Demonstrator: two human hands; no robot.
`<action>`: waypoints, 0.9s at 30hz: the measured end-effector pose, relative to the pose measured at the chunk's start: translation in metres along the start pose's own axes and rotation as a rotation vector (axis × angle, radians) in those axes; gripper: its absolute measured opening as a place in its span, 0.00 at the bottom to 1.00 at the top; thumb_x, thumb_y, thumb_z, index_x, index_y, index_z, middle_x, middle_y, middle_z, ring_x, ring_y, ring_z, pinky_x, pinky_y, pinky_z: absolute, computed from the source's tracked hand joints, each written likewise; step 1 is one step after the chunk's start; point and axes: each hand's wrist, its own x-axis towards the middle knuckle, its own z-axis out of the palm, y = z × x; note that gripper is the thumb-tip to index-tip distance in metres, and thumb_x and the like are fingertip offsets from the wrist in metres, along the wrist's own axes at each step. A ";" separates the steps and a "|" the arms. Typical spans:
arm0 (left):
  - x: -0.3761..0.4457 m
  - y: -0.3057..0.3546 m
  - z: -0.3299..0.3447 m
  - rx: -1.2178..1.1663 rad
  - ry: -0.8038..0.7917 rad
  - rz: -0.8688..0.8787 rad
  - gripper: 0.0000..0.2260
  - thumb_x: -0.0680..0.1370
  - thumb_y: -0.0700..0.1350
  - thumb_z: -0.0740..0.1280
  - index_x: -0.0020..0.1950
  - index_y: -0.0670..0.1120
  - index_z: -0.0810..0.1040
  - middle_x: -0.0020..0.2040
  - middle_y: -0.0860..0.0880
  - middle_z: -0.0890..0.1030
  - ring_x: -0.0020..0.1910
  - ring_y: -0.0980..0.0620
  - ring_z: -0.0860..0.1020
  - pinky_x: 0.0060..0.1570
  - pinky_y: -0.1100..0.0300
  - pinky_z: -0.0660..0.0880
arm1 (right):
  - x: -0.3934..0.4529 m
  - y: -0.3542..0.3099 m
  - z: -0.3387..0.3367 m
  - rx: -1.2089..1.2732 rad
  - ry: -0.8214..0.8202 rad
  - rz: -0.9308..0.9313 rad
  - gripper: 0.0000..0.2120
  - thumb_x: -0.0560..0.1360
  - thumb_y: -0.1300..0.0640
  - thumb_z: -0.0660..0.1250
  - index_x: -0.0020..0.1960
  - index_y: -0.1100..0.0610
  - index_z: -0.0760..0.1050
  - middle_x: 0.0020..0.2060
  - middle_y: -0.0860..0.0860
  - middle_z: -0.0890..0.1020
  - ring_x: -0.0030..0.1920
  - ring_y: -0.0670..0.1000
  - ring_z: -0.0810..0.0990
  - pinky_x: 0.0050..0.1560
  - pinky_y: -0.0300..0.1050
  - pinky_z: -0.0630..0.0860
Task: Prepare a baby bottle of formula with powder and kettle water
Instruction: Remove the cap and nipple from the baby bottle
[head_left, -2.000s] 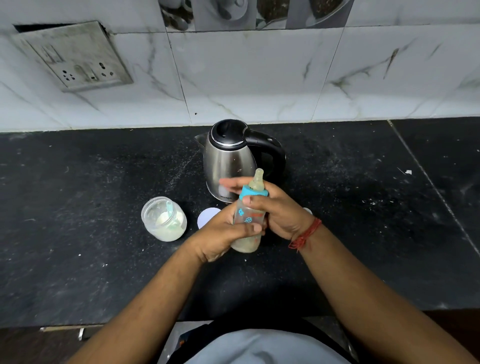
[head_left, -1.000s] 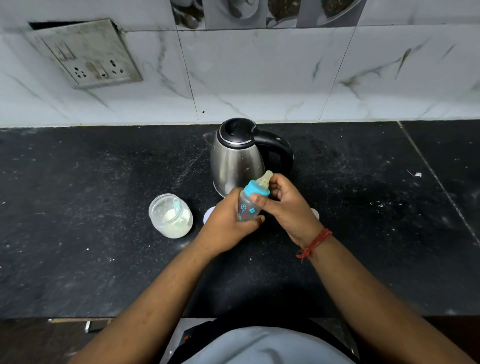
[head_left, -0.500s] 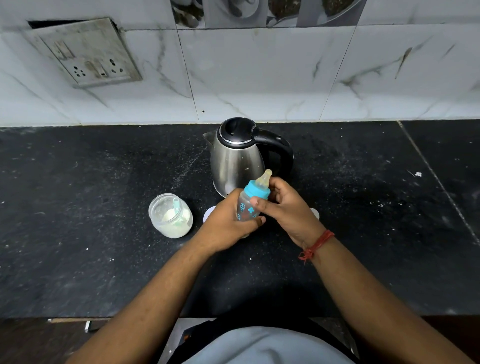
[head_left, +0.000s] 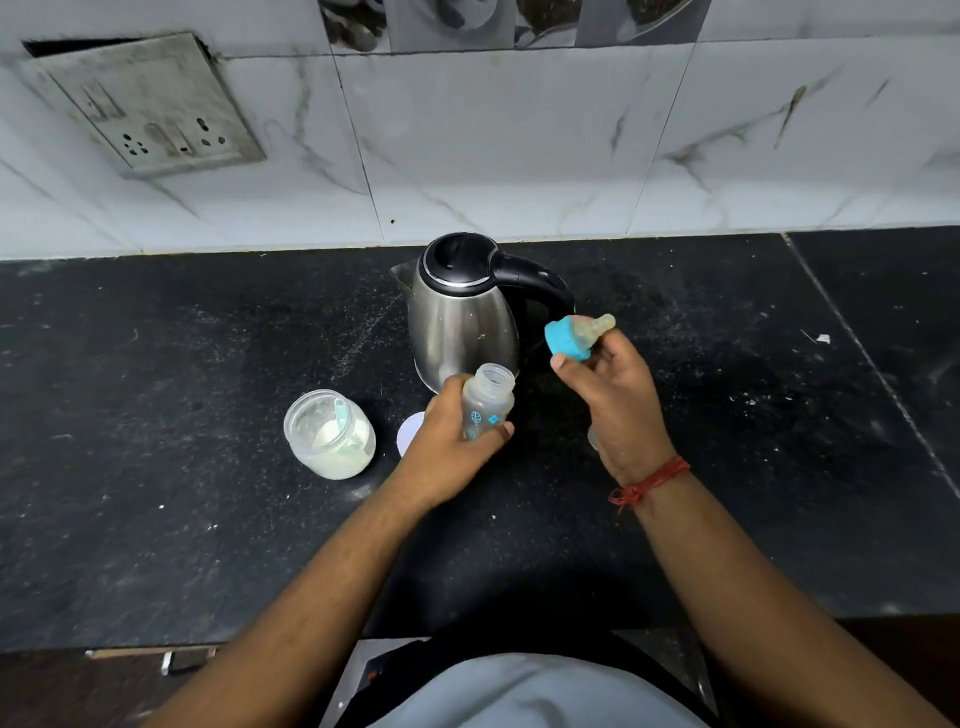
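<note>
My left hand (head_left: 448, 447) wraps the open bottle (head_left: 487, 408) before the kettle (head_left: 462, 317); my right hand (head_left: 618, 400) pinches the teal teat cap (head_left: 571, 340) (lifted clear, beside the handle)

One kettle (head_left: 462, 317), one open bottle (head_left: 485, 402), one teat cap (head_left: 574, 338), one powder jar (head_left: 330, 434), one white lid (head_left: 410, 439), one wall socket (head_left: 150, 104).

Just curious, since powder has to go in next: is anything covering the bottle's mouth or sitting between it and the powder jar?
Nothing visible. The bottle, held by the left hand, is uncapped; the right hand holds its teat cap aside. The powder jar stands open, bare counter between.
</note>
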 end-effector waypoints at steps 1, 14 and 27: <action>0.000 -0.001 0.003 0.034 0.024 0.018 0.20 0.77 0.47 0.75 0.65 0.52 0.70 0.58 0.53 0.75 0.60 0.50 0.73 0.55 0.74 0.67 | 0.001 0.003 -0.006 -0.036 0.037 -0.012 0.17 0.75 0.65 0.72 0.60 0.50 0.78 0.52 0.43 0.86 0.57 0.44 0.83 0.55 0.37 0.78; 0.024 -0.001 0.062 -0.006 0.059 0.140 0.24 0.72 0.40 0.79 0.65 0.50 0.76 0.61 0.51 0.74 0.62 0.53 0.74 0.65 0.67 0.67 | -0.008 0.046 -0.123 -0.724 0.289 0.080 0.23 0.71 0.58 0.78 0.63 0.49 0.76 0.60 0.48 0.77 0.62 0.53 0.77 0.65 0.55 0.75; 0.039 -0.019 0.096 0.032 0.006 0.126 0.22 0.74 0.39 0.77 0.62 0.54 0.74 0.60 0.52 0.79 0.61 0.55 0.77 0.63 0.66 0.70 | -0.010 0.080 -0.153 -1.282 0.128 0.189 0.26 0.72 0.47 0.76 0.68 0.51 0.75 0.64 0.51 0.77 0.67 0.58 0.69 0.69 0.57 0.68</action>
